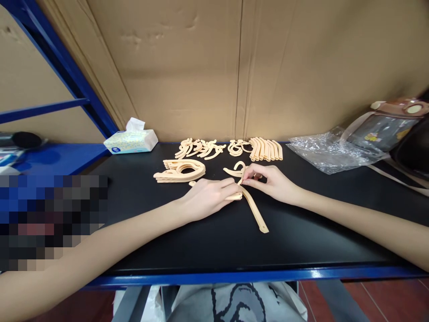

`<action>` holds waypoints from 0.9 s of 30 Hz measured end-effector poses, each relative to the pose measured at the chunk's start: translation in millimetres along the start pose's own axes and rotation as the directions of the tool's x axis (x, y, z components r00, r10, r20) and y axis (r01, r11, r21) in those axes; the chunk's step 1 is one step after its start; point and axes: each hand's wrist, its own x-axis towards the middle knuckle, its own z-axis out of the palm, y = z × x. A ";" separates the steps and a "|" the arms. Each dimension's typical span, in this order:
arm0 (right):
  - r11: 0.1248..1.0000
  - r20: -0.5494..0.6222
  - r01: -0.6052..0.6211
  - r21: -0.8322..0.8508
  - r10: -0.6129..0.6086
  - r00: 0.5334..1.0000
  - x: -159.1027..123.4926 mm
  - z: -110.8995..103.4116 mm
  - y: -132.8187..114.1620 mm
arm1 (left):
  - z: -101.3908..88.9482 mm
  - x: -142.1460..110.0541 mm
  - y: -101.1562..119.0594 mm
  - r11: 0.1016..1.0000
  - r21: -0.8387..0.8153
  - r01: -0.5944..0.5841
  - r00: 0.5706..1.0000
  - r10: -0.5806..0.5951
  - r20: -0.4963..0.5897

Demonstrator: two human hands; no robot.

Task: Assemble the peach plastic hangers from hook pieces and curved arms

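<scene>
Over the black tabletop, my left hand (212, 197) is closed around a beige plastic hanger arm (234, 197), and its fingers hide most of that piece. My right hand (273, 183) pinches close to the left fingertips, at the lower part of a beige hanger hook (240, 165). A second long, curved hanger arm (255, 210) slants down toward the front from beneath the fingers. How the pieces join is hidden by my fingers. Just left of my hands lies a stack of folded beige hangers (181, 171).
Along the back lie loose curved parts (200, 148), hook pieces (237, 147) and a row of hanger arms (266, 149). A tissue pack (131, 140) sits back left. At right are a clear plastic bag (335, 150) and a strapped bottle (382, 127). Cardboard (187, 67) walls the back.
</scene>
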 end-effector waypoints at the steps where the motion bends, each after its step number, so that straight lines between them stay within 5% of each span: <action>1: 0.998 0.037 -0.019 0.055 0.017 0.999 1.2 -1.0 0.9 | -0.2 0.2 0.1 1.000 -0.011 0.002 1.000 -0.002 -0.003; 6: 0.942 0.165 -0.117 0.314 0.067 0.984 5.4 -5.9 9.8 | -2.0 1.0 1.3 0.997 -0.065 0.033 0.999 -0.033 0.009; 11: 0.899 0.234 -0.191 0.395 0.102 0.967 4.7 -8.2 13.1 | -2.6 0.4 1.5 0.998 -0.057 0.015 1.000 -0.013 0.023; 20: 0.816 0.225 -0.294 0.497 0.206 0.952 5.9 -7.8 9.4 | -2.5 0.2 0.9 0.996 -0.087 -0.014 1.000 0.016 0.026; 27: 0.824 0.156 -0.291 0.486 0.246 0.957 5.3 -7.6 10.3 | 0.4 0.9 1.5 0.991 -0.077 0.111 0.992 -0.105 0.073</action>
